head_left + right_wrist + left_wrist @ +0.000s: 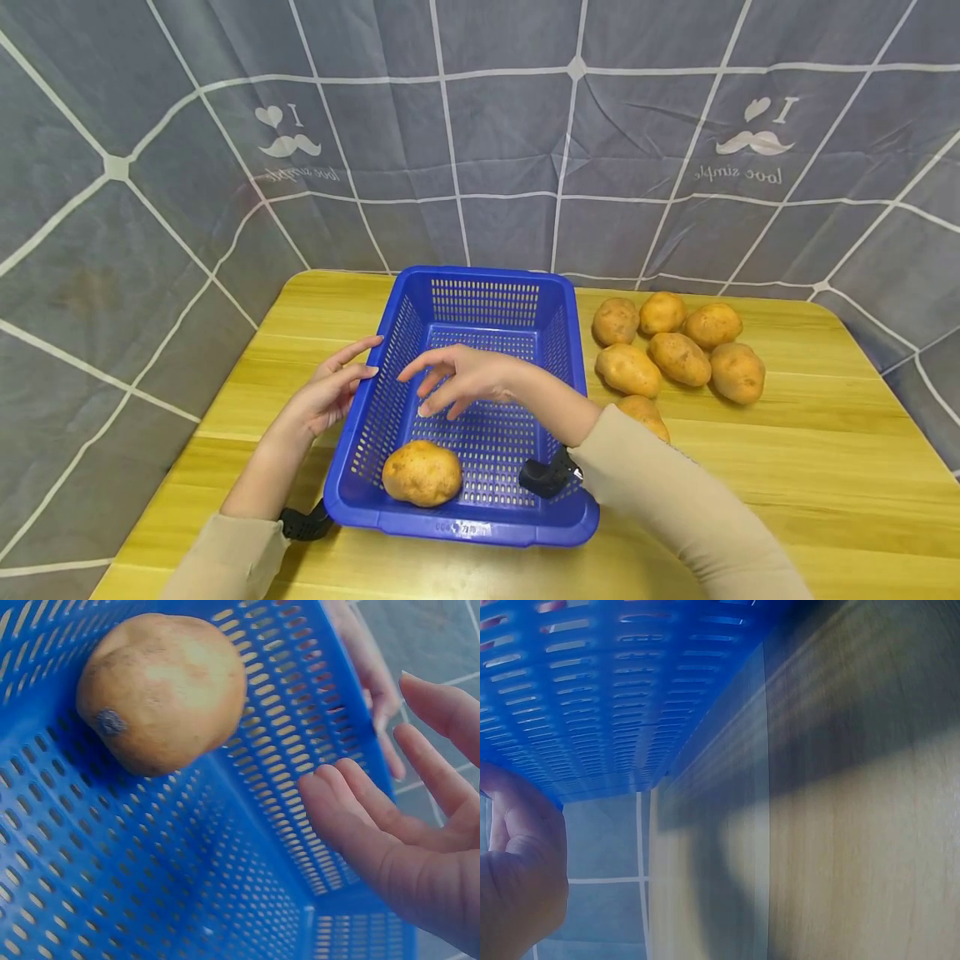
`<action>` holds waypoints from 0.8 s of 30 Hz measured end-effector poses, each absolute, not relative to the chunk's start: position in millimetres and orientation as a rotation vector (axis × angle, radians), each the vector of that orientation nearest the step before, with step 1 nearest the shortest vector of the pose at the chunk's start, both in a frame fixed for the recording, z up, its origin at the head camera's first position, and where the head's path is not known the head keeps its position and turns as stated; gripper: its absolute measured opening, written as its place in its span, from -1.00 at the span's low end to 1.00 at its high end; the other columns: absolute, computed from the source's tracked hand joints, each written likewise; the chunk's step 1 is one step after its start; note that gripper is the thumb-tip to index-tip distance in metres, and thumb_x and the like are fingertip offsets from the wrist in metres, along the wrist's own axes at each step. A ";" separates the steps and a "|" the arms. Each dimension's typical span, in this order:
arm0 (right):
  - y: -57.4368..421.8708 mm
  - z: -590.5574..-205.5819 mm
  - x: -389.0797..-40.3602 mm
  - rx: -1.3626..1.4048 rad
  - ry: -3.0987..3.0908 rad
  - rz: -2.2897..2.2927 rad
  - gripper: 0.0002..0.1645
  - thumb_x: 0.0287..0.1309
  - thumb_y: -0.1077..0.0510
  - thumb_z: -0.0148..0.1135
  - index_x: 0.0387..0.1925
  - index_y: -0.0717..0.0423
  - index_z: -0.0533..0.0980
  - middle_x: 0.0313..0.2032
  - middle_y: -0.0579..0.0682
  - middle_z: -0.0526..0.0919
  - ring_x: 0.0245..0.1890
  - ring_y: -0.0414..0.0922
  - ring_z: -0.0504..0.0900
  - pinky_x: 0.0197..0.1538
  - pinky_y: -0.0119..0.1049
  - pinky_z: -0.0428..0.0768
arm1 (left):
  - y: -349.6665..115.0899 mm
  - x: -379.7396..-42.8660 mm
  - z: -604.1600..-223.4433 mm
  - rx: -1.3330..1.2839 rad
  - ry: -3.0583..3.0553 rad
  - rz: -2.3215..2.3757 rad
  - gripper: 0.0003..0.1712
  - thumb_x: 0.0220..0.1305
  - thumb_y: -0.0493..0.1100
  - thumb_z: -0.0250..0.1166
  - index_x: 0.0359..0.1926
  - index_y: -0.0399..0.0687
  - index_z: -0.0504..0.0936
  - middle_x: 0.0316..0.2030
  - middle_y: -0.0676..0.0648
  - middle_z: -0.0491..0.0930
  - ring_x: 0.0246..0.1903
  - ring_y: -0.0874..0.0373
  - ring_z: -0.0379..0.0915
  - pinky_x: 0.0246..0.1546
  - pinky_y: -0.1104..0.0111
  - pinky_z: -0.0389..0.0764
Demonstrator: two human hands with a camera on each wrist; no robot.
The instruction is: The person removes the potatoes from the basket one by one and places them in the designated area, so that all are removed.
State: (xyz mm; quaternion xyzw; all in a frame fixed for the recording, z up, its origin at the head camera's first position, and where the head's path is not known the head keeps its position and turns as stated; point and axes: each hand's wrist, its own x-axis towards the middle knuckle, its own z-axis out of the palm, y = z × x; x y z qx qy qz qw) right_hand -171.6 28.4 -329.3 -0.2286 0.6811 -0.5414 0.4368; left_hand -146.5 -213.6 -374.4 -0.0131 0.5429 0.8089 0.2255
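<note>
A blue plastic basket (457,527) with slotted walls stands on the wooden table. In its near left corner lies one potato (422,473), large in the right wrist view (161,694). My left hand (330,387) touches the basket's left rim from outside with thumb and fingertips; the left wrist view has it at the left edge, beside the slotted wall. Over the basket's interior hovers my right hand (468,375), fingers loosely bent and apart, nothing between them. The right wrist view shows this hand (405,825) with its palm side partly visible.
Several potatoes (678,358) lie grouped on the table to the right of the basket, one of them (643,415) partly behind my right sleeve. A grey curtain (510,133) with white lines hangs behind and beside the wooden table (810,467).
</note>
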 end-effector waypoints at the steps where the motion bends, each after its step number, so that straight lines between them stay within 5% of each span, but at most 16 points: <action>1: 26.8 -331.9 -171.2 -0.568 1.699 -1.340 -0.32 -0.03 0.37 0.31 0.19 0.20 0.36 0.04 0.32 0.44 -0.24 -0.12 0.60 -0.14 0.00 0.63 | -213.6 -146.6 -374.5 -0.034 1.497 2.232 -0.54 0.31 -0.42 -0.05 -0.03 0.24 0.51 -0.37 -0.09 0.65 -0.50 0.16 0.63 -0.49 0.39 0.66; 16: 14.9 -356.7 -163.6 -0.622 1.754 -1.156 -0.42 -0.08 0.38 0.37 0.07 0.15 0.50 -0.04 0.25 0.52 -0.23 -0.17 0.52 -0.25 -0.09 0.64 | -215.0 -146.8 -376.1 -0.028 1.523 2.223 -0.56 0.32 -0.40 -0.02 -0.03 0.26 0.52 -0.35 -0.09 0.65 -0.48 0.16 0.64 -0.48 0.39 0.66; 24: 13.0 -368.3 -158.4 -0.638 1.748 -1.070 -0.44 -0.11 0.40 0.38 0.03 0.15 0.52 -0.23 0.03 0.59 -0.29 -0.21 0.54 -0.41 -0.29 0.58 | -213.6 -145.4 -377.3 -0.011 1.518 2.231 -0.54 0.31 -0.41 -0.03 -0.05 0.27 0.54 -0.39 -0.07 0.64 -0.52 0.19 0.62 -0.51 0.41 0.65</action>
